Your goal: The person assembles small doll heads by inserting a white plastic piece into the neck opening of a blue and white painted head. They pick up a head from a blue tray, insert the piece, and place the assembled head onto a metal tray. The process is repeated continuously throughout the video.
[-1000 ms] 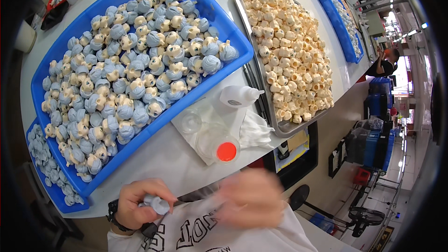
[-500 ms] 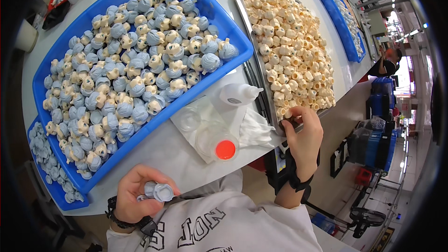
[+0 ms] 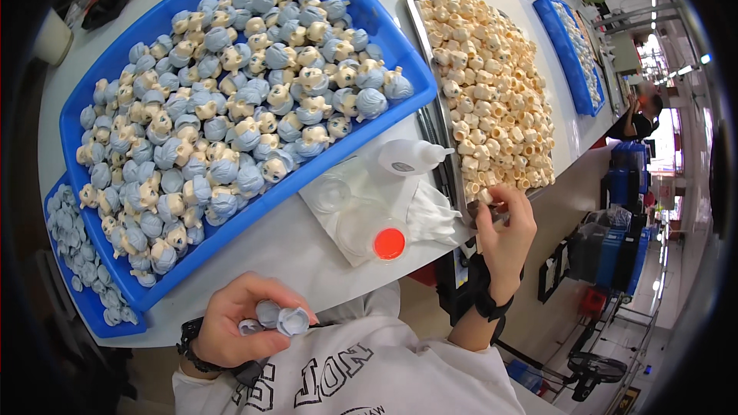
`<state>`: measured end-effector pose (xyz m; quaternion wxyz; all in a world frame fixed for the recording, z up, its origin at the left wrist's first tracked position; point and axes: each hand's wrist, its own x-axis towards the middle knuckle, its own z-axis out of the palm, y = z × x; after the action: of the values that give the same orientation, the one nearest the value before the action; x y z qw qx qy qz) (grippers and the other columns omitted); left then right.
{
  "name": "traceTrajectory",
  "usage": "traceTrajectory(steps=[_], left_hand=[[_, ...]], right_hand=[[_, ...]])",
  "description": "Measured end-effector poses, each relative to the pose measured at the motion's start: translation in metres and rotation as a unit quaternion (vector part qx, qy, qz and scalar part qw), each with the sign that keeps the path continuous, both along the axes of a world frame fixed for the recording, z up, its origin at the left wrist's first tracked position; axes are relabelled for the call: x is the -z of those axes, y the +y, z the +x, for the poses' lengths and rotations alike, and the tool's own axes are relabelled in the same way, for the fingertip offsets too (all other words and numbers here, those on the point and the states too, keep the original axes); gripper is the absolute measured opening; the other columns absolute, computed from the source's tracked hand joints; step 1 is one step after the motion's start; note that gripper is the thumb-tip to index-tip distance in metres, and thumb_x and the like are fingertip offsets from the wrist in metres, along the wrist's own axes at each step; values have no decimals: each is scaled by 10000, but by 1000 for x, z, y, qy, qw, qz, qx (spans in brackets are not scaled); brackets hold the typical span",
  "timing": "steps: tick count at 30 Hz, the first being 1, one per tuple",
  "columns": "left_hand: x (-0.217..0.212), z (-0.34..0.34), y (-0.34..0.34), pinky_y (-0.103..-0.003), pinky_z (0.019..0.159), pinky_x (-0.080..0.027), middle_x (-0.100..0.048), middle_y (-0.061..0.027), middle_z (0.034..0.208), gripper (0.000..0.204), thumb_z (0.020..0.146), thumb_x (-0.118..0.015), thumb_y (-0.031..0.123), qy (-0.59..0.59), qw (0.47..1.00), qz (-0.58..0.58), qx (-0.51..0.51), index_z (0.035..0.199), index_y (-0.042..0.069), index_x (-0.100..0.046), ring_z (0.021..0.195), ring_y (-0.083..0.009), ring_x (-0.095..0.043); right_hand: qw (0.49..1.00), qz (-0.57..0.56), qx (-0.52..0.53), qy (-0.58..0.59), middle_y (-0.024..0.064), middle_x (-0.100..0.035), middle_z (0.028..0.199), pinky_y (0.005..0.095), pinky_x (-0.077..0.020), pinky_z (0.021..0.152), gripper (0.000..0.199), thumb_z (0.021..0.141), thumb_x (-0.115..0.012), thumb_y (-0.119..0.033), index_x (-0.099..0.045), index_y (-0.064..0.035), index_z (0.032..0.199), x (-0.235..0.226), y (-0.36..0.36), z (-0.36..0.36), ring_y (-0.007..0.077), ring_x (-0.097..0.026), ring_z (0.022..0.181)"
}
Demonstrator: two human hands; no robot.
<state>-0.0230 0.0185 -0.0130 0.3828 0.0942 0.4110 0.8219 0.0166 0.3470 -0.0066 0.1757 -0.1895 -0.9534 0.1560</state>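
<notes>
My left hand is closed around a few hollow grey-blue doll hair pieces, held just above my lap near the table edge. The open side of one faces up. At the near end of the metal tray, my right hand pinches a small cream doll head between thumb and forefinger. Many more cream doll heads fill that tray. To the left, a big blue bin holds many heads with grey-blue hair fitted. Loose hair pieces lie in a smaller blue bin.
Between bin and tray stand a white squeeze bottle, a clear jar with a red disc and a crumpled white cloth. Another blue bin sits farther right. A fan stands on the right; a person is beyond.
The whole view has shifted slightly, so the table things sit farther right. My right hand has drawn a cream doll head to the tray's near edge. My left hand still holds the hair pieces.
</notes>
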Motion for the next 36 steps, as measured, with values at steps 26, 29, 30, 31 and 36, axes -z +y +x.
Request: traceTrajectory(steps=[26,29,30,31,36], left_hand=[[7,0,-2,-234,685,-427,-565,-144,1009,366,739,-637,-13,4,999,19,34,1051,8,-447,853,-116,-537],[5,-1,-2,-246,723,-435,-561,-141,1019,378,733,-647,-17,-14,999,8,47,1052,2,-445,893,-125,-536],[5,-2,-2,-250,739,-436,-559,-138,1023,376,736,-648,-15,-18,999,14,47,1052,0,-445,906,-128,-535],[4,-2,-2,-255,755,-436,-558,-136,1026,374,738,-648,-14,-22,998,20,47,1052,-2,-445,919,-132,-534],[-1,-1,-3,-270,809,-432,-555,-122,1032,365,758,-641,2,-60,997,22,49,1066,-13,-445,960,-140,-530]], right_hand=[[938,-87,-328,65,57,-583,756,282,-392,551,349,530,-706,-11,-613,-39,866,-54,-76,-15,207,-514,623],[940,-70,-330,52,56,-581,757,291,-383,548,351,534,-717,-23,-610,-37,868,-52,-81,-21,209,-509,619],[940,-65,-332,50,56,-581,757,293,-383,549,347,537,-720,-26,-609,-36,866,-50,-82,-23,208,-509,620],[940,-60,-333,47,56,-580,757,295,-383,550,344,540,-722,-30,-608,-35,864,-48,-83,-24,207,-509,621],[937,-42,-344,33,54,-576,758,296,-379,548,333,549,-717,-29,-606,-34,863,-50,-82,-25,206,-512,620]])
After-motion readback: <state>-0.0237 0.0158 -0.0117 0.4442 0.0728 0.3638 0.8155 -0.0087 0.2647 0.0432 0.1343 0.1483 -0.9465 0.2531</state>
